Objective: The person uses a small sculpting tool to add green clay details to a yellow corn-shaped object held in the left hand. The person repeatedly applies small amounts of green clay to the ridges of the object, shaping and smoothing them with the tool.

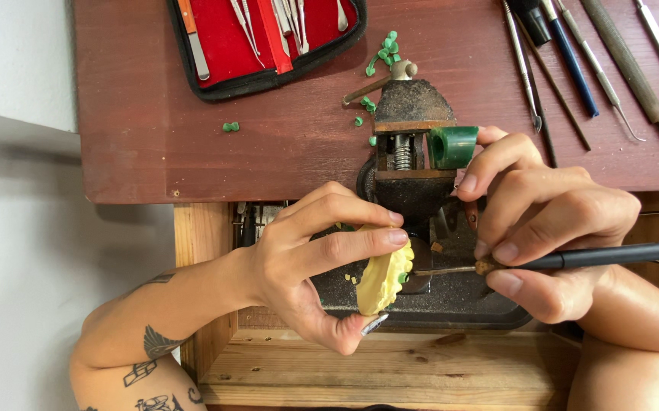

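Two bare forearms reach in from the bottom corners, hands meeting near the middle. The left hand (pixel 318 262) lies palm-side toward the right, wrist bent slightly, its tattooed forearm running down to the lower left. Its index and middle fingers (pixel 360 245) stretch rightward and lie close together, while the thumb curls underneath, its tip below the fingertips, forming a pinch. The right hand (pixel 546 228) comes in from the right, knuckles up. Its index finger reaches up and left, apart from the rest; thumb and middle finger close together in a pen-like grip.
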